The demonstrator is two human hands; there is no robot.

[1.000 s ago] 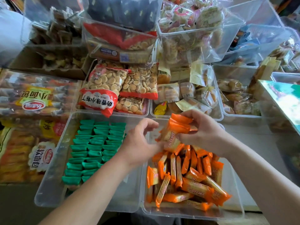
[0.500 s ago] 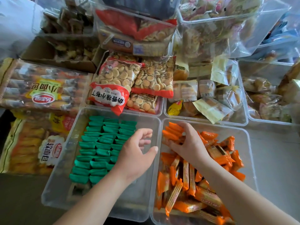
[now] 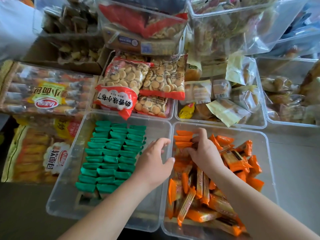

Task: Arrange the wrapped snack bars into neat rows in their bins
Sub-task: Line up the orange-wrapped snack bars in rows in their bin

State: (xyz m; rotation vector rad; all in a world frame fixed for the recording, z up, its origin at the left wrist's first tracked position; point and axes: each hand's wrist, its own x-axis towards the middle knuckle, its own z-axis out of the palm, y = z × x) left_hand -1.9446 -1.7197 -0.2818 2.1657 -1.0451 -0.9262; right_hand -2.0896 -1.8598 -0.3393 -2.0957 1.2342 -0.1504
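Two clear bins stand side by side in front of me. The left bin [image 3: 155,222] holds green wrapped bars [image 3: 110,153] in three neat rows. In the right bin [image 3: 265,153], orange wrapped bars [image 3: 199,196] lie in a loose pile, with a short row [image 3: 182,138] at the far left corner. My right hand [image 3: 204,151] reaches into that corner, its curled fingers pinching orange bars at the row. My left hand [image 3: 152,163] hovers over the rim between the bins, fingers loosely curled and holding nothing.
Behind the bins stand red biscuit bags [image 3: 121,87], a bin of small wrapped cakes [image 3: 225,101] and more clear bins stacked behind. Large bread packs [image 3: 43,97] lie at the left. Bare grey tabletop [image 3: 294,170] shows at the right.
My right hand has carried its handful of orange bars down from above the bin into the far left corner. My left hand has drifted slightly toward the shared rim. The camera has tilted down.
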